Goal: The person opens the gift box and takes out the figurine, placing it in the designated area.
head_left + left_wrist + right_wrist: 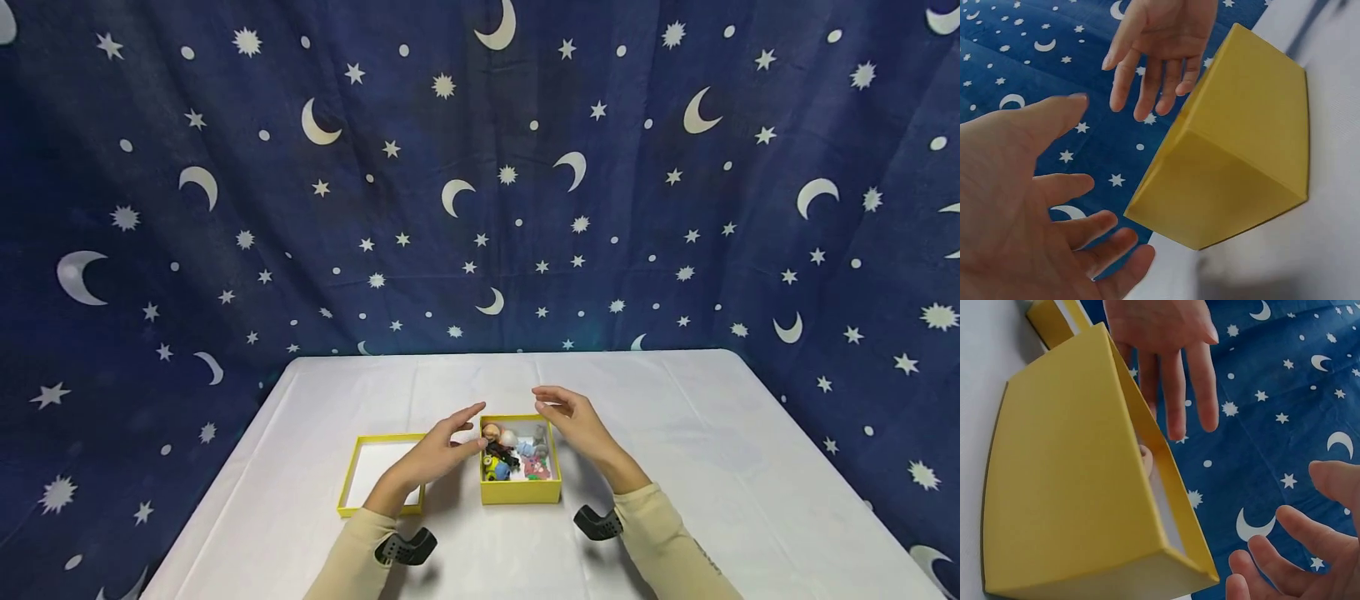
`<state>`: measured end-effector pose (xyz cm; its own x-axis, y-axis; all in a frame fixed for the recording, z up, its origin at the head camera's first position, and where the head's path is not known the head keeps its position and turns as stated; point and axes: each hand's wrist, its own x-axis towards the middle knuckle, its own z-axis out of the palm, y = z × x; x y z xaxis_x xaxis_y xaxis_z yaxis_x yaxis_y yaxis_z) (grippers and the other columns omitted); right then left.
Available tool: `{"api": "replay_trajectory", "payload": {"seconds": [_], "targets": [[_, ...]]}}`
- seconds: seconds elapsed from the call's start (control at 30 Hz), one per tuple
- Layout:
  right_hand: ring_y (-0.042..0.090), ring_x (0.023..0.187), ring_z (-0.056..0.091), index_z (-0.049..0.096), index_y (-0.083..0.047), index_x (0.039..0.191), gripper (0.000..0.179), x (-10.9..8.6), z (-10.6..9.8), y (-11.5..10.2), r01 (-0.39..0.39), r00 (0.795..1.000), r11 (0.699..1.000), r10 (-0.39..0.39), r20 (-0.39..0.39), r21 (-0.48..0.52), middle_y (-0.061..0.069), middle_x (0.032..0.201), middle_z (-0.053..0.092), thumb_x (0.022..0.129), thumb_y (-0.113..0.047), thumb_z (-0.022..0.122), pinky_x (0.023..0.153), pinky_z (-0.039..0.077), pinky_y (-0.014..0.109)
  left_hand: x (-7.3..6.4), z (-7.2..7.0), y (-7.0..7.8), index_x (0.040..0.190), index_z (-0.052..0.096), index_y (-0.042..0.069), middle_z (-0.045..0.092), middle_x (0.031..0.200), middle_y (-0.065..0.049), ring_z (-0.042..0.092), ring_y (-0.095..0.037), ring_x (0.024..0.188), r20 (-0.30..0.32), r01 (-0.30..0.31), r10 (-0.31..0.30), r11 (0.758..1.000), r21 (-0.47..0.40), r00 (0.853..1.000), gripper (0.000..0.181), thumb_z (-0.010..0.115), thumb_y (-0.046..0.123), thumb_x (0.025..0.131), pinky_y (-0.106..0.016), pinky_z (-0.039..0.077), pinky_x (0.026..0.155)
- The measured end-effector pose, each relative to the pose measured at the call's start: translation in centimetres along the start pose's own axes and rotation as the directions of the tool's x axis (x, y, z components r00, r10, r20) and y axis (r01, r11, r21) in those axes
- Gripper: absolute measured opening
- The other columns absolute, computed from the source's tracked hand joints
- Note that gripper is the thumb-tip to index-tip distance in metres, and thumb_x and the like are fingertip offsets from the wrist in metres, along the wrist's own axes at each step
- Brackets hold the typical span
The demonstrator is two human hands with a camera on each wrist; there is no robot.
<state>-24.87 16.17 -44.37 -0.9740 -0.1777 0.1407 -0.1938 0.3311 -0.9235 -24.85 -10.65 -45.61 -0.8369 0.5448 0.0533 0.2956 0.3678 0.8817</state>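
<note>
A yellow box [521, 493] stands uncovered on the white table, with several small toy figures [501, 450] inside on its white bottom. My left hand [442, 450] hovers at the box's left side, fingers spread and holding nothing. At the far right corner of the box, my right hand [576, 421] is raised with relaxed fingers, also holding nothing. In the left wrist view the box [1247, 137] appears between the table and both hands. From the right wrist view, the box [1072, 469] hides most of the figures behind its wall.
The yellow-rimmed lid [352, 475] lies with its white inside up to the left of the box, partly behind my left hand and forearm. A white cloth covers the table [712, 467]. A dark blue curtain [480, 183] with moons and stars hangs behind.
</note>
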Motion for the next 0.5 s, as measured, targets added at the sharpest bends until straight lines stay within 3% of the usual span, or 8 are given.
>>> {"api": "replay_trajectory", "payload": {"seconds": [0.23, 0.33, 0.5], "targets": [[0.044, 0.134, 0.05, 0.063, -0.002, 0.134, 0.038, 0.1, 0.7, 0.8, 0.061, 0.998, 0.995, -0.059, 0.02, -0.082, 0.023, 0.142, 0.059, 0.1, -0.021, 0.062, 0.109, 0.042, 0.064, -0.2, 0.6, -0.4, 0.162, 0.024, 0.015, 0.016, 0.17, -0.018, 0.028, -0.038, 0.153, 0.098, 0.052, -0.057, 0.997, 0.053, 0.994, 0.087, 0.073, 0.03, 0.092, -0.051, 0.044, 0.115], [0.044, 0.141, 0.043, 0.066, -0.007, 0.131, 0.037, 0.2, 1.0, 1.2, 0.075, 0.997, 0.989, -0.07, 0.044, -0.125, 0.02, 0.145, 0.056, 0.099, -0.024, 0.065, 0.11, 0.035, 0.072, -0.2, 0.6, -0.4, 0.163, 0.022, 0.015, 0.011, 0.171, -0.018, 0.02, -0.036, 0.157, 0.12, 0.067, -0.075, 0.995, 0.069, 0.99, 0.094, 0.078, 0.029, 0.088, -0.053, 0.038, 0.12], [0.048, 0.146, 0.034, 0.068, -0.006, 0.128, 0.036, -0.1, 1.5, 1.3, 0.089, 0.992, 0.987, -0.076, 0.101, -0.136, 0.025, 0.151, 0.046, 0.095, -0.021, 0.069, 0.115, 0.026, 0.075, -0.3, 0.6, -0.5, 0.162, 0.023, 0.013, 0.012, 0.171, -0.017, 0.014, -0.038, 0.158, 0.127, 0.083, -0.096, 0.991, 0.104, 0.987, 0.1, 0.082, 0.033, 0.084, -0.06, 0.023, 0.125]]}}
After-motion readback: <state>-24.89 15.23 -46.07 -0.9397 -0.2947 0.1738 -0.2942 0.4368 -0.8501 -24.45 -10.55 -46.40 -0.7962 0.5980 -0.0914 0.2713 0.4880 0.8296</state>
